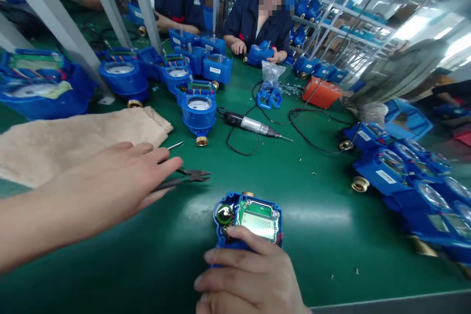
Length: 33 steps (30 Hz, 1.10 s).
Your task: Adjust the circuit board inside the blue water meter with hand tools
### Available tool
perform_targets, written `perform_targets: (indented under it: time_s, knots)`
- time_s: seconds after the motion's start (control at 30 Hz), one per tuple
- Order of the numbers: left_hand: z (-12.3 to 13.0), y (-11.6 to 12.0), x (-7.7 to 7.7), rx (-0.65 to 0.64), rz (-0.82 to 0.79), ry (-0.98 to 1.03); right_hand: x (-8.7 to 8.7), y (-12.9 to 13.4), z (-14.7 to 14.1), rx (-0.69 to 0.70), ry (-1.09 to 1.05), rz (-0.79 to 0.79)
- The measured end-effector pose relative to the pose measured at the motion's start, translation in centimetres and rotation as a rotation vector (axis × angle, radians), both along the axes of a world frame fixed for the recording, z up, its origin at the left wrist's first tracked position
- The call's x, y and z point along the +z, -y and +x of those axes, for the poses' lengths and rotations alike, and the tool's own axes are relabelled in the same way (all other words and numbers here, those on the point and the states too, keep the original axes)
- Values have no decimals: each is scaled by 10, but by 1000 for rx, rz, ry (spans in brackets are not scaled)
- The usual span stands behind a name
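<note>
At the front middle of the green table lies a blue meter (257, 216) with an open casing, a green circuit board and a lit display. My right hand (250, 270) is wrapped over its near side, the index finger pressing inside by the display's edge. My left hand (128, 176) reaches in from the left over black-handled cutters (196, 175), whose jaws point right. Its fingers lie around the handles, which they partly hide. A thin metal tip (175, 145) sticks out beyond the same hand; what it belongs to is hidden.
A beige cloth (84, 137) lies at left. An electric screwdriver (253, 125) with a looping cord is beyond the cutters. Blue meters (199, 108) stand behind and at right (390, 171). An orange box (321, 92) sits farther back. A person (257, 19) across the table handles another meter.
</note>
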<state>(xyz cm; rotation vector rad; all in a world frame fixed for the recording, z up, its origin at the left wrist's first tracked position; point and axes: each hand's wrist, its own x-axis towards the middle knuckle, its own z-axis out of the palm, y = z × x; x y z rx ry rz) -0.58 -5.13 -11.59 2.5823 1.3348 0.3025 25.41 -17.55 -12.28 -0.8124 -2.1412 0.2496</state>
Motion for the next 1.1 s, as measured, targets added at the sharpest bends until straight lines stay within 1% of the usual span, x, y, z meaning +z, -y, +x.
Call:
perform_targets:
  time_s: [0.03,0.1,0.2,0.27,0.3,0.37,0.47,0.53,0.6,0.67,0.7,0.77,0.83,0.9,0.97,1.03,1.1]
  knots:
    - [0,-1,-8,-48,58,-151,1,2,-1,-15,8,31]
    - [5,1,-26,-43,107,-249,5,7,-3,-29,62,65]
    - [14,8,-50,51,148,-202,12,15,-1,-81,39,110]
    - [19,12,-60,139,175,-135,17,21,2,-104,17,121]
    - [22,15,-62,175,179,-92,20,25,4,-107,6,116]
    - [29,25,-60,223,170,16,25,35,10,-114,-51,82]
    - [45,51,-45,209,79,241,28,52,21,-172,-225,-5]
    - [59,74,-34,172,-62,409,26,61,31,-269,-348,-68]
    - [72,96,-26,145,-253,553,19,66,44,-377,-454,-162]
    - [83,113,-23,135,-444,658,6,67,57,-420,-535,-336]
    - [88,120,-23,135,-526,702,-2,67,62,-403,-566,-449]
    - [97,130,-25,142,-662,787,-17,67,69,-316,-601,-653]
    - [103,137,-25,153,-767,867,-28,67,69,-212,-607,-769]
    - [109,142,-25,170,-839,933,-33,67,66,-128,-628,-813]
    - [113,144,-24,192,-879,982,-33,66,61,-67,-668,-849]
    - [117,144,-23,207,-883,1026,-29,63,58,-26,-686,-876]
    - [121,141,-23,206,-862,1065,-24,59,59,12,-661,-885]
